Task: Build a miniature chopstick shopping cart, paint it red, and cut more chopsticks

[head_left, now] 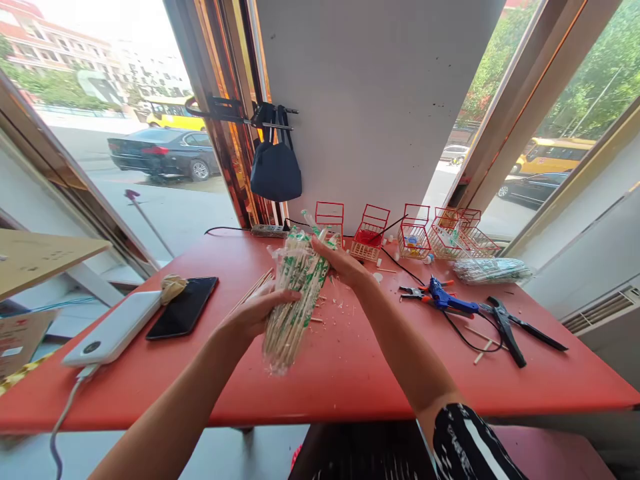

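Note:
Above the middle of the red table, I hold a clear plastic pack of wooden chopsticks [295, 307] with green printing, tilted with its upper end away from me. My left hand [263, 303] grips the pack's left side, thumb across the front. At the upper right end, my right hand [337, 260] is closed on the pack, near its crumpled plastic. Several loose thin sticks [254, 291] lie behind my left hand. Small wood bits [337, 310] are scattered on the table just right of the pack.
Small red-and-wood stick frames [367, 233] line the table's back. On the right lie a blue glue gun [447, 297], black-handled cutters [507, 330] and another wrapped stick pack [493, 270]. A phone [183, 308] and white power bank [117, 327] lie left. A bag [276, 167] hangs behind.

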Available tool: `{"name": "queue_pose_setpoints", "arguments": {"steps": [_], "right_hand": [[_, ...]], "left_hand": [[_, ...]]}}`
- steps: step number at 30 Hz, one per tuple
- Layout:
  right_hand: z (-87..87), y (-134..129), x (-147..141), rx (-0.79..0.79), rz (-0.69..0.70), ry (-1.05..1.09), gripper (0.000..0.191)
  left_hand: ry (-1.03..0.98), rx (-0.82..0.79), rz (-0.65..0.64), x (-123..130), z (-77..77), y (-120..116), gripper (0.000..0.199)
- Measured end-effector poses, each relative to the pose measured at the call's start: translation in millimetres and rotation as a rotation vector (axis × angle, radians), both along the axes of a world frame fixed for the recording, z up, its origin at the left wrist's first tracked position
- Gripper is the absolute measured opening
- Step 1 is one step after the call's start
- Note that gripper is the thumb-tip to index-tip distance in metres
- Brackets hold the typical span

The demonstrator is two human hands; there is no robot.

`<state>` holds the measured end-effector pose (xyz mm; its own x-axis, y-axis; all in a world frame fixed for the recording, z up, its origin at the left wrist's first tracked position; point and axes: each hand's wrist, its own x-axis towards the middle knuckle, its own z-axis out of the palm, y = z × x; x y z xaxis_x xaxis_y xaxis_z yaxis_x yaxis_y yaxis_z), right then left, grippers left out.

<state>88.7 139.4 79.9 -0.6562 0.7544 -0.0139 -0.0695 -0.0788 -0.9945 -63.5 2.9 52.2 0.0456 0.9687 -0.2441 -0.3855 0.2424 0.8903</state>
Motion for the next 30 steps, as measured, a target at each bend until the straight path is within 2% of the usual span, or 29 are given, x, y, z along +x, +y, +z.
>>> {"name": "queue_pose_setpoints", "arguments": {"steps": [4, 8, 14, 19, 21, 23, 26, 30], "right_hand": [[-7.4, -3, 18, -0.059, -0.017, -0.022, 0.045], [-11.8, -11, 31, -0.032, -0.047, 0.002, 0.043], [-6.3, -33, 41, 0.008, -0.108, 0.143, 0.038], [-9.1, -28, 58, -0.005, -0.273, 0.186, 0.033], [-12.1, -22, 65, -0.015, -0.305, 0.183, 0.033], [-15.0, -18, 71, -0.041, -0.316, 0.179, 0.033], [-16.1, -17, 77, -0.118, -0.288, 0.152, 0.032], [-9.9, -26, 86, -0.124, -0.209, 0.120, 0.034]], "left_hand": [[0.004, -0.026, -0.169, 25, 3.8, -4, 0.048], [-0.008, -0.004, -0.293, 38, 2.4, -9, 0.044], [-0.071, -0.078, -0.336, 49, -14.2, -13, 0.044], [-0.111, -0.067, -0.432, 63, -31.8, -36, 0.048], [-0.131, -0.066, -0.415, 68, -37.8, -47, 0.049], [-0.132, -0.072, -0.339, 73, -40.7, -55, 0.049], [-0.101, -0.089, -0.249, 79, -38.7, -61, 0.048], [-0.123, -0.072, -0.285, 89, -34.1, -65, 0.047]]}}
